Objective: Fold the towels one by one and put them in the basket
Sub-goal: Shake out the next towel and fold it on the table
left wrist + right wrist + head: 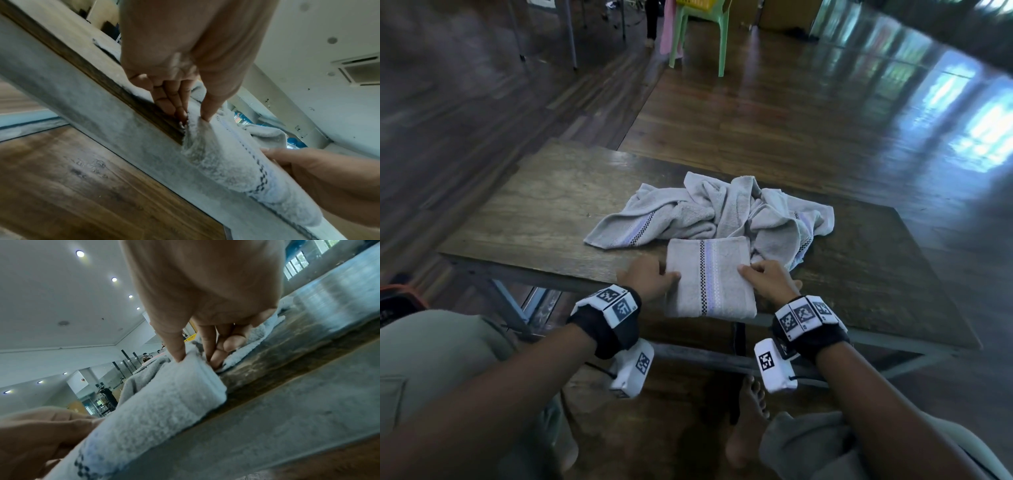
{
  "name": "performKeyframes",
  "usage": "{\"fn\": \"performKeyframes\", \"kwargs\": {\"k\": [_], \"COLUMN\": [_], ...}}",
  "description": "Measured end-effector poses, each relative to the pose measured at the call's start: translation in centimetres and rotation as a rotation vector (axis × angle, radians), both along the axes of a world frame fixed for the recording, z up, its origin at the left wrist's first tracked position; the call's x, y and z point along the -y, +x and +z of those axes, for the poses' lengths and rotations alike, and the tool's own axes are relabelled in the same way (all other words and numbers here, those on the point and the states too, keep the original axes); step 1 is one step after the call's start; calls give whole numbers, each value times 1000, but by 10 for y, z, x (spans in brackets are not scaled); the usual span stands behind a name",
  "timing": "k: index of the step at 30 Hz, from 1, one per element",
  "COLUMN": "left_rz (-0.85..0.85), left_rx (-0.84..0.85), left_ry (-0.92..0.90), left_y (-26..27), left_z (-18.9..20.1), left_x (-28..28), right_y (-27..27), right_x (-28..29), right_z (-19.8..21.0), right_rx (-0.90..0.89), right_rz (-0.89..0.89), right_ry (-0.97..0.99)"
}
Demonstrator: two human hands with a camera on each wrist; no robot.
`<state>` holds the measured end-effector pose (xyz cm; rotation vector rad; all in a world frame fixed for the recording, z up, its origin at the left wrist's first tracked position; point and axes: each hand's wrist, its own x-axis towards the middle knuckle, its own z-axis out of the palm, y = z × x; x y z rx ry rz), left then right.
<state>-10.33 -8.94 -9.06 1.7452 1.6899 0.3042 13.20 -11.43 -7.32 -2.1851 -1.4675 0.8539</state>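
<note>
A folded grey towel [709,278] with a checked stripe lies at the near edge of the wooden table [534,205], its front part hanging over the edge. My left hand [650,279] pinches its left side, thumb on top and fingers underneath. My right hand [768,279] pinches its right side the same way. In the left wrist view the folded towel [222,167] is squeezed between thumb and fingers [172,104]. In the right wrist view the thumb presses on the folded towel [164,395]. Behind it lies a crumpled heap of grey towels [709,209]. No basket is clearly visible.
An orange and black object [395,303] shows at the far left edge beside my knee. A green plastic chair [700,31] stands far back on the wooden floor. The table's metal frame [705,356] runs under the near edge, above my bare foot [748,425].
</note>
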Motion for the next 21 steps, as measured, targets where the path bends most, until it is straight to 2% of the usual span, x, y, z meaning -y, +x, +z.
{"fn": "performKeyframes", "kwargs": {"k": [3, 11, 16, 21], "left_rz": [-6, 87, 193, 260], "left_rx": [30, 315, 519, 634], "left_ry": [-40, -110, -189, -246], "left_y": [3, 13, 14, 11], "left_z": [6, 16, 17, 25], "left_x": [-3, 2, 5, 13], "right_y": [-4, -3, -4, -11], "right_x": [-4, -6, -3, 4], "right_z": [3, 2, 9, 18], "right_rx": [-69, -231, -301, -380], "right_rz": [-32, -100, -96, -114], "right_ry": [-11, 8, -61, -34]}}
